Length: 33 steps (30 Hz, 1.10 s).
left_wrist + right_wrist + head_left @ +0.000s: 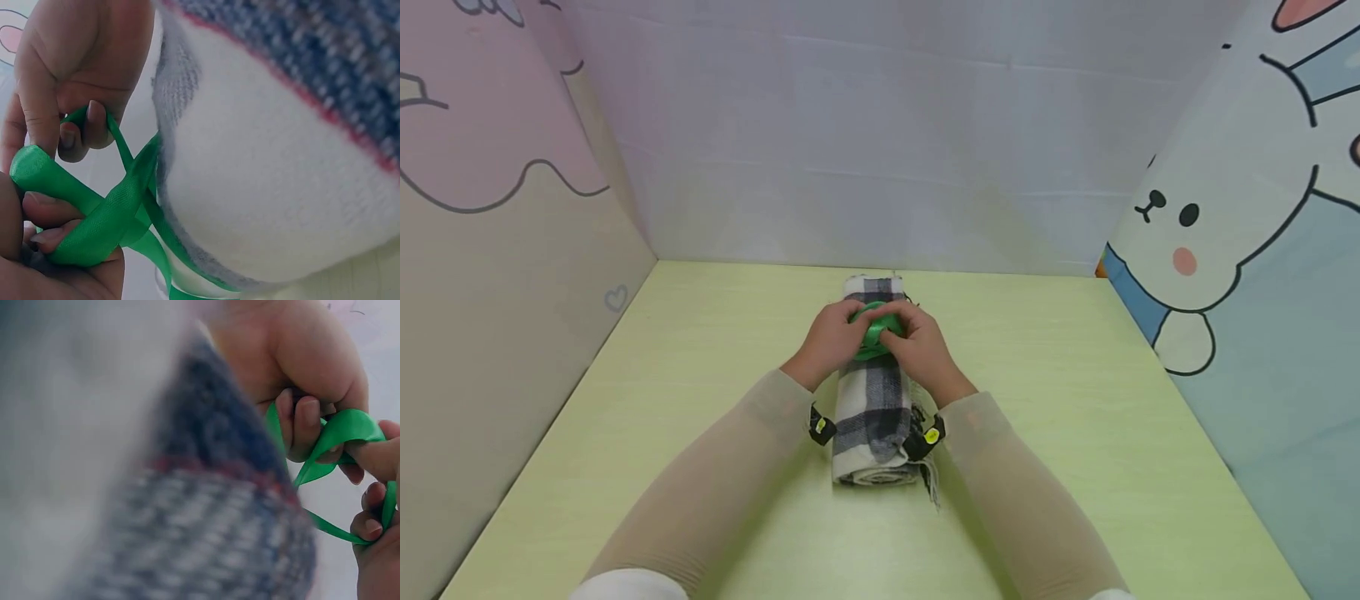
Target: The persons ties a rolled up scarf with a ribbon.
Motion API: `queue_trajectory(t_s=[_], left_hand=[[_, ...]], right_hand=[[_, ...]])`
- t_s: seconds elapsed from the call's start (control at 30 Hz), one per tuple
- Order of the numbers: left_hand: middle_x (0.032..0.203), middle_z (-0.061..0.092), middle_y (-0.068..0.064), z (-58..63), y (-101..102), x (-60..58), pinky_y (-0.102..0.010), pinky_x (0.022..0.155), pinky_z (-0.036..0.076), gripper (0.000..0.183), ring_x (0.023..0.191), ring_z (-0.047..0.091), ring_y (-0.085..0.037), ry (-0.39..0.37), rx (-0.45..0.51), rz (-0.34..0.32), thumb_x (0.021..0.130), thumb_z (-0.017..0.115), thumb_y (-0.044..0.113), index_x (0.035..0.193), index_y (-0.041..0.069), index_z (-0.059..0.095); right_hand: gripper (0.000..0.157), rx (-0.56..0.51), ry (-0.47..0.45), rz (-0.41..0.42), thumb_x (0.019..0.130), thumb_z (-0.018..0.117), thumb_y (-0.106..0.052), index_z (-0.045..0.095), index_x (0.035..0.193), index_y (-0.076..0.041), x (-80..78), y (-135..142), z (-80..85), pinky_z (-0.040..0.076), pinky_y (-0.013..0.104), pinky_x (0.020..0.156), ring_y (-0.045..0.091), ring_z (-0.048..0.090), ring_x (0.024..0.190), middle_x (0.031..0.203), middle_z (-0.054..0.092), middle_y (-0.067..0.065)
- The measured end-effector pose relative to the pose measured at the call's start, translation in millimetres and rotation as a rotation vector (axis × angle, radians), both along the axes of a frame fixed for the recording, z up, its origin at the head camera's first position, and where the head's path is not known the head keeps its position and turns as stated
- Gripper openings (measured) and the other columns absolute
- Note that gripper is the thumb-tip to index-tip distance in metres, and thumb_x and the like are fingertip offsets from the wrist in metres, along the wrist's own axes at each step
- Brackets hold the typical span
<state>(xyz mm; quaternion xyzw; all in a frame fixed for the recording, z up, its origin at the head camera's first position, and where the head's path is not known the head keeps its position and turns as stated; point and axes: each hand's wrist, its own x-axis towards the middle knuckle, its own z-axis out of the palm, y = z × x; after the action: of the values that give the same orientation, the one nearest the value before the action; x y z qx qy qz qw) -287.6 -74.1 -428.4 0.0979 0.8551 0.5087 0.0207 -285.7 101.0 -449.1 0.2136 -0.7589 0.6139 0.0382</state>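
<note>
A rolled black-and-white checked scarf [868,390] lies lengthwise on the table, fringe showing along its right side. Green satin ribbon [874,342] passes around its far half and crosses on top. My left hand [837,331] pinches a wide ribbon loop between fingers and thumb. From the other side, my right hand [921,348] holds another part of the ribbon [350,428] with curled fingers. In the left wrist view, the ribbon's crossing [128,200] sits close against the scarf's edge. Fingers partly cover the ribbon, so its ends cannot be made out.
The pale yellow-green table [700,333] extends on both sides of the scarf. A plain white backdrop [865,150] stands at its far edge. Side panels with cartoon drawings, one of them a rabbit [1225,225], flank the table. Each wrist wears a black strap [822,425].
</note>
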Motion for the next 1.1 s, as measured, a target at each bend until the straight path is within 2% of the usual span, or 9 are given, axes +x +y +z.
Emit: queue_trajectory(t_s=[0.17, 0.27, 0.4, 0.53, 0.63, 0.77, 0.9, 1.1], left_hand=[[0.088, 0.064, -0.009, 0.5, -1, -0.5, -0.037, 0.068, 0.050, 0.032, 0.075, 0.058, -0.024, -0.015, 0.019, 0.006, 0.111, 0.049, 0.031, 0.113, 0.009, 0.071], [0.091, 0.065, -0.010, -1.3, -1, 0.1, -0.036, 0.069, 0.053, 0.032, 0.079, 0.062, -0.025, -0.032, 0.059, 0.006, 0.111, 0.050, 0.031, 0.117, 0.008, 0.071], [0.095, 0.067, -0.011, -7.1, 0, 0.6, -0.035, 0.071, 0.055, 0.031, 0.084, 0.066, -0.025, -0.046, 0.111, 0.019, 0.110, 0.052, 0.034, 0.119, 0.010, 0.070], [0.090, 0.066, -0.019, -12.2, 0, 2.4, -0.036, 0.066, 0.050, 0.028, 0.075, 0.061, -0.024, -0.055, 0.174, 0.046, 0.109, 0.054, 0.033, 0.118, 0.012, 0.069], [0.090, 0.066, -0.021, -13.4, 1, 5.2, -0.037, 0.066, 0.050, 0.028, 0.073, 0.061, -0.024, -0.050, 0.216, 0.063, 0.109, 0.054, 0.032, 0.123, 0.012, 0.068], [0.099, 0.068, -0.015, -13.6, 2, 8.7, -0.039, 0.073, 0.055, 0.033, 0.080, 0.067, -0.025, -0.022, 0.244, 0.088, 0.109, 0.054, 0.028, 0.130, 0.007, 0.067], [0.108, 0.068, -0.010, -14.0, 4, 10.9, -0.040, 0.079, 0.056, 0.034, 0.088, 0.069, -0.028, -0.002, 0.264, 0.122, 0.109, 0.053, 0.025, 0.133, 0.005, 0.066], [0.117, 0.069, -0.007, -17.7, 5, 14.0, -0.039, 0.078, 0.056, 0.035, 0.089, 0.068, -0.028, 0.043, 0.325, 0.143, 0.110, 0.052, 0.024, 0.137, 0.006, 0.065]], right_hand=[[0.023, 0.051, 0.004, -0.023, 0.101, 0.060, -0.003, 0.071, 0.120, -0.008, 2.3, -1, 0.8, 0.051, 0.034, 0.076, 0.024, 0.061, 0.098, 0.127, 0.065, 0.008], [0.021, 0.078, 0.002, -0.051, 0.105, 0.054, -0.009, 0.069, 0.120, -0.009, 3.1, -2, 1.1, 0.051, 0.034, 0.076, 0.025, 0.061, 0.095, 0.121, 0.066, 0.007], [0.020, 0.056, -0.015, -0.050, 0.111, 0.048, -0.017, 0.064, 0.118, -0.007, 2.6, -3, 0.1, 0.048, 0.036, 0.074, 0.029, 0.058, 0.086, 0.100, 0.064, 0.011], [0.026, -0.016, -0.091, -0.046, 0.113, 0.044, -0.026, 0.060, 0.116, -0.005, 2.4, -1, -3.1, 0.043, 0.036, 0.069, 0.029, 0.049, 0.076, 0.085, 0.054, 0.012], [0.031, -0.117, -0.192, -0.067, 0.114, 0.039, -0.031, 0.059, 0.115, -0.007, 3.2, 0, -5.2, 0.043, 0.035, 0.068, 0.024, 0.048, 0.073, 0.083, 0.053, 0.009], [0.042, -0.295, -0.293, -0.048, 0.115, 0.030, -0.039, 0.058, 0.113, -0.008, 4.3, 1, -6.0, 0.041, 0.033, 0.069, 0.021, 0.046, 0.071, 0.081, 0.051, 0.008], [0.053, -0.464, -0.380, -0.025, 0.114, 0.025, -0.046, 0.062, 0.110, -0.008, 6.5, 0, -5.2, 0.040, 0.031, 0.070, 0.020, 0.046, 0.073, 0.084, 0.053, 0.007], [0.068, -0.661, -0.461, 0.010, 0.109, 0.021, -0.060, 0.068, 0.104, -0.010, 9.0, 2, -7.4, 0.042, 0.030, 0.071, 0.020, 0.052, 0.084, 0.096, 0.062, 0.006]])
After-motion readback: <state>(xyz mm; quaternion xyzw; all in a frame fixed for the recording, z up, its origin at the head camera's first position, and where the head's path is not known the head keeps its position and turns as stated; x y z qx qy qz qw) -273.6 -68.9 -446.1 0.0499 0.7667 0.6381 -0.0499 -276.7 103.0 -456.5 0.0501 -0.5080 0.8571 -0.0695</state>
